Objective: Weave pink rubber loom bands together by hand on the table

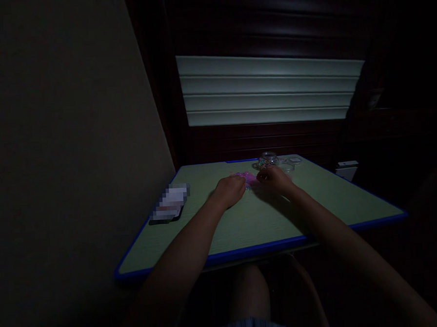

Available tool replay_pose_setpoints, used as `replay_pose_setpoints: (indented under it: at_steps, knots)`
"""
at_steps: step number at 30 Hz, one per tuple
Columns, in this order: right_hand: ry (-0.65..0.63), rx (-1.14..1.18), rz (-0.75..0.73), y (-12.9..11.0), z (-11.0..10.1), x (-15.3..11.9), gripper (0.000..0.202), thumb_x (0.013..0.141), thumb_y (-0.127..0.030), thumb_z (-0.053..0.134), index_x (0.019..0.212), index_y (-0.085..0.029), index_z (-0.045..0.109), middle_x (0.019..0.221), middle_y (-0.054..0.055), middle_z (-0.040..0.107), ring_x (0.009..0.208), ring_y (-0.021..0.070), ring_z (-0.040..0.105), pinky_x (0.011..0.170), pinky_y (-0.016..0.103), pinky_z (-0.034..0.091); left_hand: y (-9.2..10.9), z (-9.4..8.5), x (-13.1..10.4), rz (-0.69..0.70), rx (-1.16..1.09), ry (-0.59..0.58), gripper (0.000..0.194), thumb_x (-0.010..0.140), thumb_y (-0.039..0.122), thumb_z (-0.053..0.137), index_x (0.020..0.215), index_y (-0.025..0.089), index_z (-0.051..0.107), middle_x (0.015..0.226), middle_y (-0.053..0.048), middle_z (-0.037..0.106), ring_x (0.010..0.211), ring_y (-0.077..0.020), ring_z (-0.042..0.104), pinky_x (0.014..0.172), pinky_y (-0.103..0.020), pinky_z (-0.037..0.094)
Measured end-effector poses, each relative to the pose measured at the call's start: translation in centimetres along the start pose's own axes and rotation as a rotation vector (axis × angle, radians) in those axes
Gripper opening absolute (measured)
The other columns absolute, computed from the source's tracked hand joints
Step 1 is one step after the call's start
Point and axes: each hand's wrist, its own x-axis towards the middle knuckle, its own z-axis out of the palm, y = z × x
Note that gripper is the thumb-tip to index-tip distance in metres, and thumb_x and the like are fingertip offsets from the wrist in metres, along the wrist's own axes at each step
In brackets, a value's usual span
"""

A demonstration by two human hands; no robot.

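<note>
A pink and purple, shiny item (247,178) lies on the table between my hands; its kind is hard to make out in the dim light. My left hand (230,190) is closed at its left edge, fingers curled down onto it. At its right side, my right hand (277,181) is bent into a pinch, and what sits between the fingertips is too small and dark to tell. Right behind that hand stands a clear jar (268,157) with small colourful pieces in it. A clear round container (287,167) is beside the jar, partly hidden by my right hand.
The pale green table (258,225) has a blue edge. A blurred-out flat object (170,203) lies near its left side. A clear lid-like piece (295,160) is at the back right. A wall (74,142) borders the left, and a slatted panel (269,90) rises behind.
</note>
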Motion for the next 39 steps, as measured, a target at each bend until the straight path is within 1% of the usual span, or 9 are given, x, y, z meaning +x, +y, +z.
replay_pose_setpoints:
  at_steps: [4, 7, 11, 16, 19, 22, 26, 32, 39]
  knots:
    - [-0.034, 0.066, -0.037, 0.0, 0.3, -0.2, 0.02, 0.074, -0.018, 0.049, 0.083, -0.012, 0.066, 0.079, 0.007, 0.067, 0.065, 0.0125, 0.056, 0.058, 0.021, 0.037, 0.0, 0.1, 0.0, 0.005, 0.006, 0.009, 0.025, 0.088, 0.026, 0.034, 0.088, 0.015, 0.057, 0.093, -0.008, 0.062, 0.085, -0.0188, 0.058, 0.071, -0.028, 0.043]
    - [-0.047, 0.09, -0.023, 0.0, 0.2, -0.2, 0.02, 0.073, -0.018, 0.05, 0.082, -0.011, 0.067, 0.076, 0.008, 0.067, 0.064, 0.013, 0.056, 0.058, 0.021, 0.037, 0.0, 0.1, 0.0, 0.002, 0.008, 0.006, 0.024, 0.087, 0.025, 0.035, 0.088, 0.015, 0.057, 0.093, -0.007, 0.062, 0.085, -0.0185, 0.058, 0.072, -0.028, 0.043]
    - [-0.119, 0.105, -0.028, -0.2, -0.3, -0.2, 0.019, 0.071, -0.017, 0.052, 0.079, -0.009, 0.067, 0.074, 0.008, 0.067, 0.064, 0.0138, 0.057, 0.058, 0.021, 0.038, 0.1, -0.1, 0.0, -0.008, 0.001, -0.015, 0.024, 0.087, 0.025, 0.035, 0.09, 0.015, 0.057, 0.095, -0.008, 0.062, 0.087, -0.0183, 0.058, 0.074, -0.028, 0.043]
    - [-0.194, 0.161, -0.065, -0.5, -0.9, -0.4, 0.023, 0.072, -0.025, 0.054, 0.08, -0.009, 0.067, 0.073, 0.007, 0.066, 0.062, 0.013, 0.056, 0.056, 0.021, 0.038, 0.1, -0.2, 0.0, -0.002, -0.001, -0.006, 0.024, 0.087, 0.025, 0.035, 0.089, 0.016, 0.057, 0.093, -0.008, 0.062, 0.086, -0.0185, 0.058, 0.074, -0.028, 0.043]
    - [-0.265, 0.143, -0.07, -0.6, -1.1, -0.6, 0.022, 0.071, -0.028, 0.056, 0.08, -0.01, 0.067, 0.071, 0.006, 0.066, 0.061, 0.0128, 0.055, 0.055, 0.021, 0.038, 0.0, 0.0, 0.0, -0.001, 0.011, -0.011, 0.025, 0.087, 0.025, 0.035, 0.089, 0.015, 0.058, 0.091, -0.008, 0.062, 0.084, -0.0188, 0.058, 0.072, -0.029, 0.043]
    - [-0.329, 0.139, -0.065, -0.8, -1.4, -0.9, 0.026, 0.07, -0.035, 0.059, 0.078, -0.011, 0.067, 0.069, 0.005, 0.066, 0.059, 0.0122, 0.054, 0.053, 0.021, 0.037, -0.1, 0.1, 0.0, -0.004, 0.017, -0.015, 0.025, 0.087, 0.025, 0.034, 0.09, 0.016, 0.057, 0.09, -0.007, 0.062, 0.083, -0.0182, 0.058, 0.071, -0.028, 0.043]
    - [-0.37, 0.124, -0.075, -1.2, -2.0, -1.2, 0.03, 0.067, -0.041, 0.061, 0.076, -0.012, 0.067, 0.068, 0.004, 0.066, 0.059, 0.012, 0.054, 0.053, 0.021, 0.037, 0.0, 0.0, -0.1, -0.007, 0.021, -0.015, 0.026, 0.087, 0.025, 0.033, 0.09, 0.016, 0.057, 0.09, -0.008, 0.062, 0.082, -0.0182, 0.058, 0.07, -0.028, 0.043]
    - [-0.445, 0.101, -0.044, -1.0, -2.1, -1.4, 0.023, 0.067, -0.036, 0.062, 0.071, -0.014, 0.067, 0.066, 0.003, 0.065, 0.059, 0.0123, 0.055, 0.052, 0.021, 0.037, 0.2, -0.4, -0.1, -0.014, 0.016, -0.029, 0.025, 0.087, 0.024, 0.034, 0.09, 0.015, 0.057, 0.091, -0.008, 0.061, 0.084, -0.0183, 0.057, 0.071, -0.028, 0.043]
    - [-0.426, 0.063, -0.066, -0.7, -1.6, -1.3, 0.014, 0.068, -0.023, 0.057, 0.069, -0.014, 0.067, 0.064, 0.002, 0.064, 0.056, 0.011, 0.053, 0.051, 0.02, 0.036, 0.1, -0.3, 0.0, 0.005, 0.003, -0.02, 0.026, 0.087, 0.025, 0.034, 0.091, 0.015, 0.057, 0.091, -0.009, 0.061, 0.084, -0.0191, 0.057, 0.072, -0.029, 0.043]
